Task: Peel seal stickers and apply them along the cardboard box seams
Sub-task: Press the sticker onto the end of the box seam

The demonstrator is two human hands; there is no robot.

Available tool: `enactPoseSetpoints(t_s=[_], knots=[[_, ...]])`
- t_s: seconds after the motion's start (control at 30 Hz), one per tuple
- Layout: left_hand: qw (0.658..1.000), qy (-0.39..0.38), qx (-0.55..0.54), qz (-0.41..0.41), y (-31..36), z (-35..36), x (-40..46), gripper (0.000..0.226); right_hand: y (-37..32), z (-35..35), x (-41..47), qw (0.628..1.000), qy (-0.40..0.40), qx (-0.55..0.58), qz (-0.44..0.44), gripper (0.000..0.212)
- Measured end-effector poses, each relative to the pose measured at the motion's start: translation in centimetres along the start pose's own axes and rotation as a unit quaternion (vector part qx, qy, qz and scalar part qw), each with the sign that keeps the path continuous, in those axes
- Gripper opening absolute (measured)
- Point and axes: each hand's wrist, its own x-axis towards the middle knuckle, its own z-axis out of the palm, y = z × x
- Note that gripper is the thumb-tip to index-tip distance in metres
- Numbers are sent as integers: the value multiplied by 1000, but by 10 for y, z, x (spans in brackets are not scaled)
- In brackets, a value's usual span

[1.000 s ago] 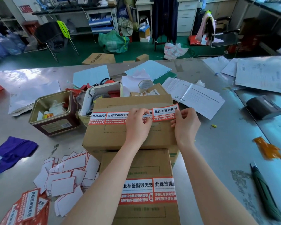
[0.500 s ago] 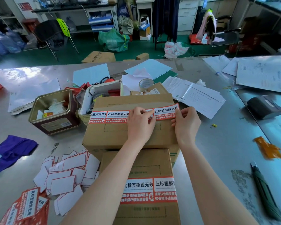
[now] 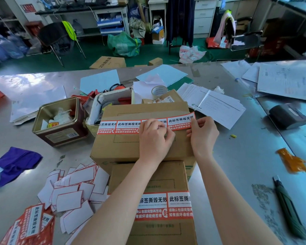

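A cardboard box [image 3: 131,147] stands in front of me with a row of red-and-white seal stickers [image 3: 120,127] across its top seam. The rightmost sticker [image 3: 181,121] slants up over the box's right edge. My right hand [image 3: 202,137] pinches its lower right corner. My left hand [image 3: 155,138] presses with curled fingers on the sticker's left end, where it meets the row. A second box [image 3: 159,177] lies nearer me, with two seal stickers [image 3: 166,206] on it, partly hidden by my left forearm.
Peeled white backing papers [image 3: 72,188] and a stack of unused red stickers [image 3: 30,225] lie at the lower left. An open metal tin [image 3: 60,121], a tape roll [image 3: 158,90], paper stacks [image 3: 217,106], a dark device [image 3: 288,116], a green knife [image 3: 290,211] and purple cloth [image 3: 12,163] surround the boxes.
Both hands have stayed on the rightmost sticker. My left fingers have curled down more tightly onto its left end; the sticker's right end still stands off the box.
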Motion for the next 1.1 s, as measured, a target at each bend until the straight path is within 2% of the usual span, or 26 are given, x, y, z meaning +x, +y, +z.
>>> enactPoseSetpoints(t_s=[0.2,0.27,0.33,0.4,0.53,0.63,0.8,0.97,1.1], knots=[[999,33,-4,11,-2,1,-1,34,1,0,1,1000,2,8,3,16],[999,-21,25,4,1,1,1,41,1,0,1,1000,4,10,2,16],[989,-133,68,-21,4,0,5,55,0,0,0,1000,7,9,-1,17],[973,-206,99,-34,5,2,10,65,0,0,1,1000,7,6,-4,17],[963,-241,111,-50,5,5,16,73,1,1,3,1000,8,4,-5,18],[971,-209,112,-38,4,4,13,69,2,2,3,1000,7,3,-3,17],[996,-21,63,62,0,0,-5,37,3,-1,2,1000,6,2,-1,16],[997,2,51,61,0,1,-8,35,0,-5,2,1000,-6,-15,5,18],[997,12,38,64,-1,4,-6,34,-2,-10,5,996,-18,-85,-13,21]])
